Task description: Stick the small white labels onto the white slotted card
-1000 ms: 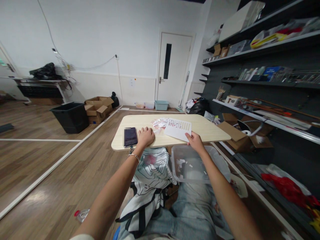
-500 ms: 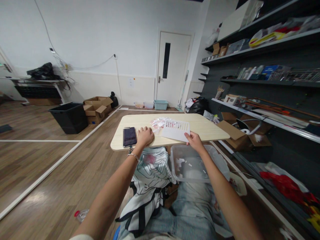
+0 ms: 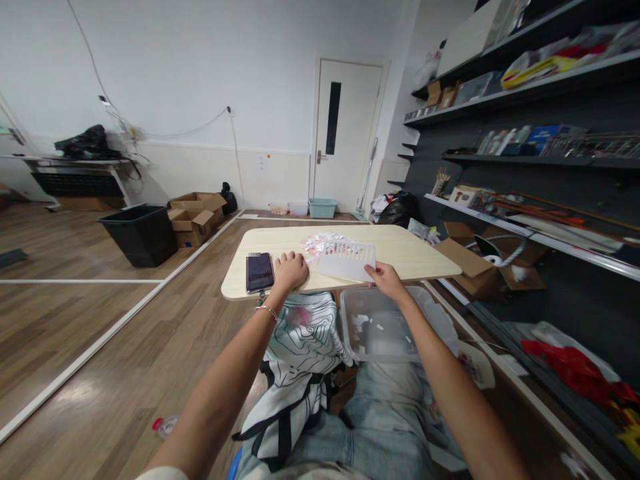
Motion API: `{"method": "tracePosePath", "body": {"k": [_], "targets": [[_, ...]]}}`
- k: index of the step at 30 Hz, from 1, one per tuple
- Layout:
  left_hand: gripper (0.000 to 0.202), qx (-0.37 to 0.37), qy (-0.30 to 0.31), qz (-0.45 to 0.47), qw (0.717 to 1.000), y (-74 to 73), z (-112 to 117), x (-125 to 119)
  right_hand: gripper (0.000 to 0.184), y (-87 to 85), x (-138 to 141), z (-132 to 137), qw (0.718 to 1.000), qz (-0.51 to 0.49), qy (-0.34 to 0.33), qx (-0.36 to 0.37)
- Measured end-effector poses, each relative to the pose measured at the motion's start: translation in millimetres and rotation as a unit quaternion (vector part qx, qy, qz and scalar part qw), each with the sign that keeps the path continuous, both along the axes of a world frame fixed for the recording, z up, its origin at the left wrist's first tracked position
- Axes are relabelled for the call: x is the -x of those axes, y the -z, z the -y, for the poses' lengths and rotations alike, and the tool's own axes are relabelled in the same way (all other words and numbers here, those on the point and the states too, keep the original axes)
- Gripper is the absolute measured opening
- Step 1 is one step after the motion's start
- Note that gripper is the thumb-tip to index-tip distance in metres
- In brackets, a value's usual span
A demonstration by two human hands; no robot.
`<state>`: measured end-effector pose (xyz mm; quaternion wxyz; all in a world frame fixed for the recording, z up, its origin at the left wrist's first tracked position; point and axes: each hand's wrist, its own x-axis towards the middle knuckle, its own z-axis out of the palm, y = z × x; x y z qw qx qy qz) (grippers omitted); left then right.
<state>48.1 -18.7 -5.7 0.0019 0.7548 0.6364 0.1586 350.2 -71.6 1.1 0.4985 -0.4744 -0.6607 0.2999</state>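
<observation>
Someone in light blue jeans (image 3: 383,417) sits at a small pale wooden table (image 3: 423,259), both bare arms stretched over it. The right hand (image 3: 386,279) has a white slotted card (image 3: 346,268) pinched at its near right corner, thumb on top, so that hand is closed on it. The card is over the middle of the tabletop, its row of narrow slots along the far edge, with reddish bits showing through some of them; whether its underside touches the wood I can't tell from here. It partly covers a loose heap of small white and pinkish scraps (image 3: 316,244). The left hand (image 3: 291,271) lies palm down on the table just left of the card, fingers bent; its underside is hidden, so I can't say if it holds anything. A thin bracelet (image 3: 269,311) circles that wrist, and a dark-screened smartphone (image 3: 259,273) lies just beside the hand, on its left. Below the table's near edge, by the lap, is a translucent plastic tub (image 3: 349,327) with a few white paper bits (image 3: 359,323) in it, next to a black-and-white patterned cloth (image 3: 304,347). A red-capped bottle (image 3: 165,426) lies on the floor to the left, partly behind the left forearm.
</observation>
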Motion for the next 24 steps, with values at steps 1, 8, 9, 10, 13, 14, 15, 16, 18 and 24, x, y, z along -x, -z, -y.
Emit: {"method": "tracePosePath", "body": {"k": [1, 8, 9, 10, 13, 14, 15, 16, 18, 24], "targets": [[0.047, 0.0, 0.001, 0.0, 1.0, 0.0, -0.2, 0.2, 0.066, 0.3, -0.6, -0.3, 1.0, 0.003, -0.002, 0.002], [0.05, -0.003, 0.001, -0.003, 1.0, 0.0, 0.2, -0.5, 0.065, 1.1, -5.5, 0.2, 1.0, 0.0, -0.009, 0.008], [0.05, -0.004, 0.001, -0.002, 1.0, 0.0, 0.3, -0.6, 0.065, 0.7, -5.6, 0.5, 1.0, -0.004, -0.01, 0.008], [0.05, -0.004, 0.001, -0.002, 1.0, 0.0, 0.4, -0.6, 0.065, 0.3, -5.6, 0.9, 1.0, -0.008, -0.01, 0.008], [0.049, -0.004, -0.002, -0.005, 1.0, 0.0, 0.3, -0.6, 0.064, -1.2, -5.0, 2.1, 1.0, -0.016, -0.007, 0.006], [0.049, -0.004, -0.002, -0.005, 1.0, 0.0, 0.2, -0.6, 0.064, -1.6, -4.8, 2.4, 1.0, -0.016, -0.005, 0.006], [0.049, -0.003, -0.002, -0.006, 1.0, 0.0, 0.0, -0.5, 0.064, -1.9, -4.6, 2.7, 1.0, -0.015, -0.003, 0.006], [0.049, -0.003, -0.002, -0.006, 1.0, 0.0, -0.2, -0.4, 0.065, -2.2, -4.5, 3.0, 1.0, -0.013, -0.001, 0.008], [0.049, -0.004, -0.001, -0.005, 1.0, -0.2, -0.5, -0.1, 0.066, -2.6, -4.2, 3.6, 1.0, -0.008, -0.001, 0.012], [0.048, 0.0, 0.001, -0.005, 1.0, -1.1, 0.1, 0.5, 0.067, -4.0, -5.5, 4.7, 1.0, -0.006, -0.018, 0.023]]}}
